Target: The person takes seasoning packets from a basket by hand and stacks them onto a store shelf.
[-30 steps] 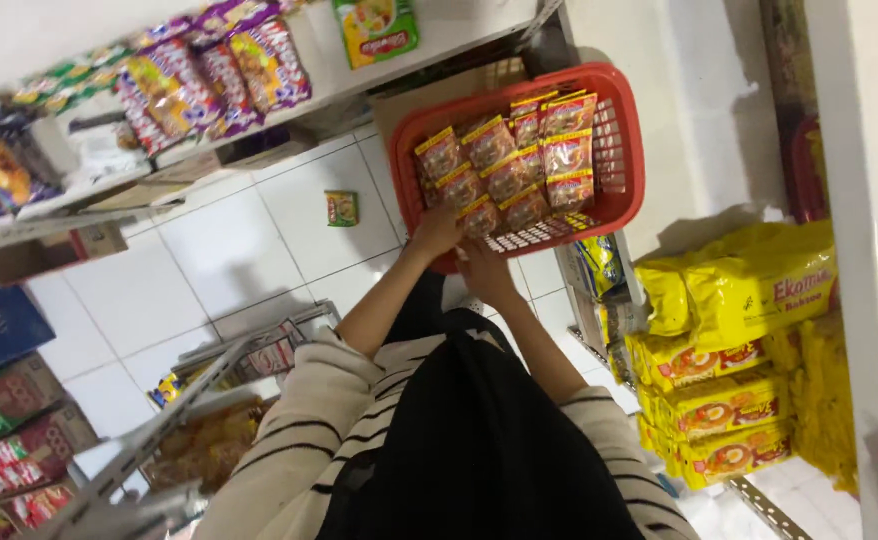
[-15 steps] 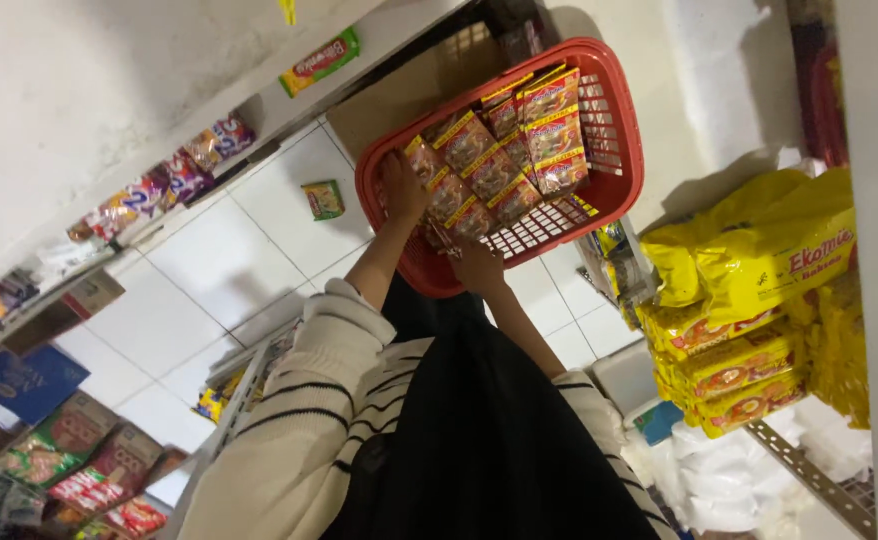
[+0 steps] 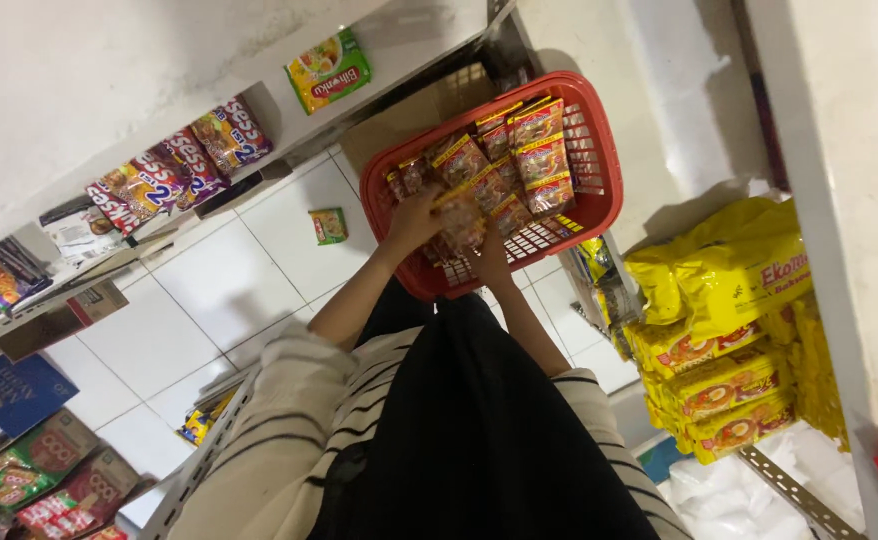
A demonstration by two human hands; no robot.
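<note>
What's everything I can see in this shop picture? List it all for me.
basket: one, red plastic, on the floor ahead of the person.
snack packets: many, red and orange, lying in rows inside the basket.
loose packet: one, green and yellow, flat on the white floor tiles.
green packet: one, on the white shelf above.
purple packets: several, in a row on the shelf at left.
yellow bags: a stack, yellow with red print, on the rack at right.
blue book: one, lower left.
left hand: on packets in the basket; grip unclear.
right hand: at the basket's near edge; grip unclear.
</note>
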